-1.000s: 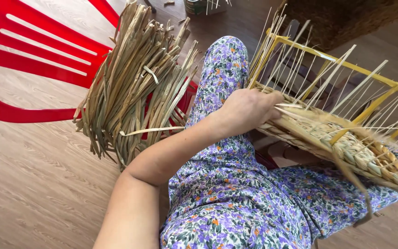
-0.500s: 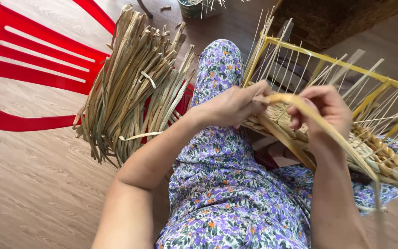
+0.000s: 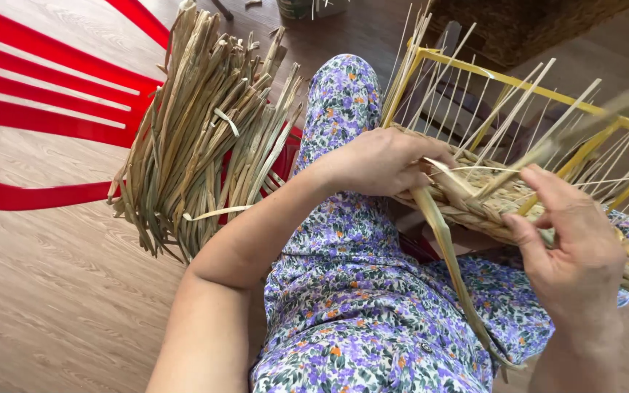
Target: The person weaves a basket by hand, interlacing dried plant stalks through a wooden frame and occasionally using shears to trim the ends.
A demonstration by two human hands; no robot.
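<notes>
On the lap, over floral fabric point(image 3: 343, 320), rests a yellow frame point(image 3: 540, 91) with thin upright stakes point(image 3: 475, 102) and a woven base point(image 3: 489, 200). Left hand point(image 3: 380, 161) presses on the weave's near corner, fingers closed over a long flat strand point(image 3: 449, 255) that trails down across the lap. Right hand point(image 3: 573, 244) pinches a second strand point(image 3: 547, 149) between thumb and fingers, drawn taut up to the right. Beside the left arm, a bundle point(image 3: 198, 138) of dried strips lies against a red chair point(image 3: 45, 109) on the wooden floor point(image 3: 60, 306).

Dry, matt straw strips point(image 3: 198, 153) lie bundled left of the fingers point(image 3: 431, 149), beside a glossy red plastic chair point(image 3: 45, 94). Under them: a yellow-painted frame point(image 3: 525, 86), woven fibre, smooth wood-grain floor point(image 3: 45, 291).
</notes>
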